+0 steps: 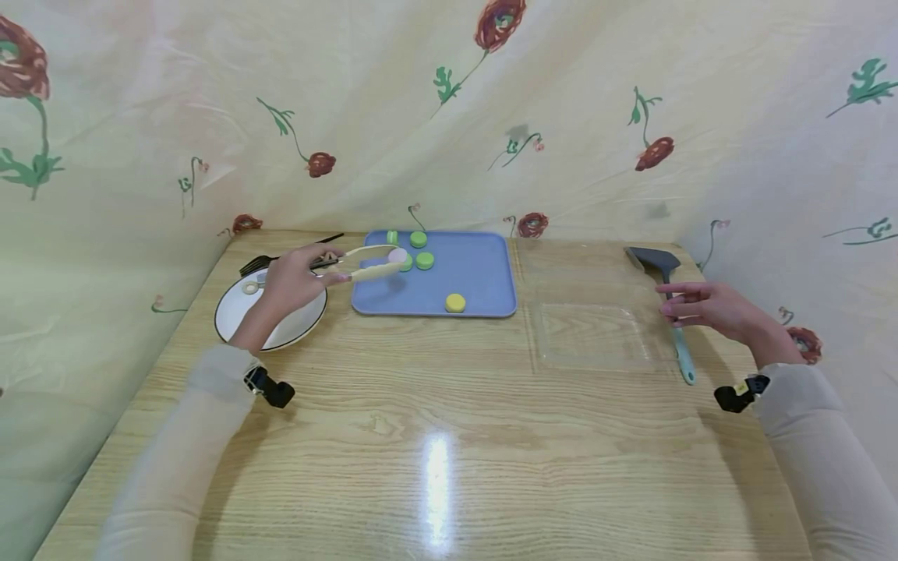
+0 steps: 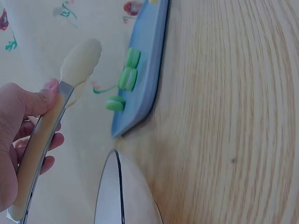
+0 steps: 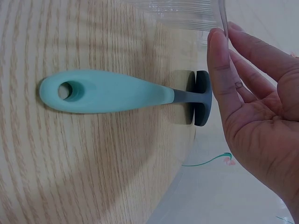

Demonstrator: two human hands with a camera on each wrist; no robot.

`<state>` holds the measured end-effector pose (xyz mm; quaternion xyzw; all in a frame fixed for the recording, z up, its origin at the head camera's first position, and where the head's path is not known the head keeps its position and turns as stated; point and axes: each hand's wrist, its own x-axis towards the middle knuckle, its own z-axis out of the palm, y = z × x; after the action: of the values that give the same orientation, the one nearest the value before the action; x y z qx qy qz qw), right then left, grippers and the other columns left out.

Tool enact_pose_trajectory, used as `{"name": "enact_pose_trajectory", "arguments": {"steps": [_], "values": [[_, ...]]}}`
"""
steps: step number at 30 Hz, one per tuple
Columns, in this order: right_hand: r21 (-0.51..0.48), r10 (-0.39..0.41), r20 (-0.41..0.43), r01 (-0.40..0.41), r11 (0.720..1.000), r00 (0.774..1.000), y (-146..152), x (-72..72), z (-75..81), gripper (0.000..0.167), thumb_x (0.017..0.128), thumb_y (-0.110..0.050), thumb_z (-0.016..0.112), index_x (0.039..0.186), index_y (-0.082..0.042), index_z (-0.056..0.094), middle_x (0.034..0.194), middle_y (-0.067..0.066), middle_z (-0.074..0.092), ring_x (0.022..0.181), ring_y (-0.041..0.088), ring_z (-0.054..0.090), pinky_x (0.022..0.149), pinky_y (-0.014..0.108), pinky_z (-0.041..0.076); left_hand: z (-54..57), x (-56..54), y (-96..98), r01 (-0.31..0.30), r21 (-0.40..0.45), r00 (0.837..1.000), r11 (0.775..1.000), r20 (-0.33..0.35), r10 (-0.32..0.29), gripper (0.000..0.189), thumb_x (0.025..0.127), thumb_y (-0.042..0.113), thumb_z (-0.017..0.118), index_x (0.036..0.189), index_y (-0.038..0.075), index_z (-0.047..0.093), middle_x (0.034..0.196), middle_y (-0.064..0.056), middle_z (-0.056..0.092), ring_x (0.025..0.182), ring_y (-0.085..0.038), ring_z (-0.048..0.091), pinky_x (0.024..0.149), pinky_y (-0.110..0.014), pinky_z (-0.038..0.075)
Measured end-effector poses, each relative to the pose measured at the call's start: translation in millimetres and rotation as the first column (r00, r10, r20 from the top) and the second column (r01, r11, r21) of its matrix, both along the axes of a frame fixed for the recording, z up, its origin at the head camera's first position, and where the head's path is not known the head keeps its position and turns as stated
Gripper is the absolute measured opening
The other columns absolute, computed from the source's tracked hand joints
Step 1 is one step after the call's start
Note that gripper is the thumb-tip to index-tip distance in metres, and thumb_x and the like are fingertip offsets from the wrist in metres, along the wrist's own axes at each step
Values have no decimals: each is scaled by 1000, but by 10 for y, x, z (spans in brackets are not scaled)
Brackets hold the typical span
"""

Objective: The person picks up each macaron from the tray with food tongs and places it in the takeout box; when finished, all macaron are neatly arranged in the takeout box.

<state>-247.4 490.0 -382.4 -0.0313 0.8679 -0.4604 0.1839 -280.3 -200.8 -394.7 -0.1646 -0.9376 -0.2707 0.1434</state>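
Note:
My left hand [image 1: 291,276] grips a pair of tongs [image 2: 39,149] with cream-coloured tips. In the head view a pale pink macaron [image 1: 397,255] shows between those tips, above the left part of a blue tray [image 1: 484,269]; the left wrist view hides it. Several green macarons [image 1: 424,261] lie at the tray's left, and a yellow macaron [image 1: 455,303] is near its front edge. Over on the right, my right hand [image 1: 715,308] pinches the edge of a clear plastic container [image 3: 191,14] between thumb and fingers, just above a turner [image 1: 684,358] with a teal handle.
Below my left hand stands a white plate [image 1: 309,315] with a dark rim, holding a utensil with a ringed handle end [image 1: 250,287]. A black fork [image 1: 256,265] lies behind the plate. A flowered cloth [image 1: 393,140] hangs behind the wooden table [image 1: 365,436].

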Motion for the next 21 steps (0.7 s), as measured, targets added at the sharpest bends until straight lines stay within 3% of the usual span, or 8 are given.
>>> {"name": "enact_pose_trajectory", "arguments": {"steps": [5, 9, 12, 15, 21], "values": [[2, -13, 9, 13, 1000, 1000, 4, -7, -3, 35, 103, -11, 61, 121, -41, 62, 106, -10, 74, 96, 10, 73, 82, 26, 60, 54, 42, 178, 55, 24, 998, 998, -9, -55, 43, 87, 32, 82, 125, 14, 71, 121, -14, 73, 94, -37, 69, 59, -32, 38], [-17, -14, 12, 14, 1000, 1000, 14, -9, -9, 36, 103, -9, 60, 120, -41, 62, 106, -9, 74, 96, 11, 73, 83, 28, 60, 79, 51, 356, 103, 9, 994, 995, -42, -103, 47, 84, 34, 83, 125, 14, 71, 123, -12, 73, 92, -32, 70, 56, -30, 36], [-24, -13, 12, 13, 1000, 1000, 21, -13, -11, 37, 103, -8, 60, 119, -41, 63, 105, -8, 74, 95, 11, 73, 82, 28, 60, 95, 53, 512, 146, 19, 988, 989, -48, -145, 48, 83, 34, 84, 125, 15, 71, 122, -11, 74, 68, -30, 61, 52, -29, 29], [-22, -11, 14, 11, 1000, 1000, 25, -23, -8, 37, 103, -9, 60, 119, -41, 63, 105, -8, 74, 95, 11, 73, 82, 27, 60, 100, 57, 667, 188, 32, 981, 982, -52, -186, 48, 83, 33, 83, 125, 15, 71, 122, -11, 74, 62, -27, 57, 52, -31, 29], [-19, -7, 13, 7, 1000, 1000, 26, -32, 5, 36, 103, -9, 60, 120, -41, 62, 106, -9, 74, 96, 10, 73, 82, 28, 60, 117, 60, 960, 261, 50, 963, 964, -86, -256, 47, 83, 33, 84, 124, 14, 72, 119, -7, 76, 94, -26, 72, 73, -40, 54]]}}
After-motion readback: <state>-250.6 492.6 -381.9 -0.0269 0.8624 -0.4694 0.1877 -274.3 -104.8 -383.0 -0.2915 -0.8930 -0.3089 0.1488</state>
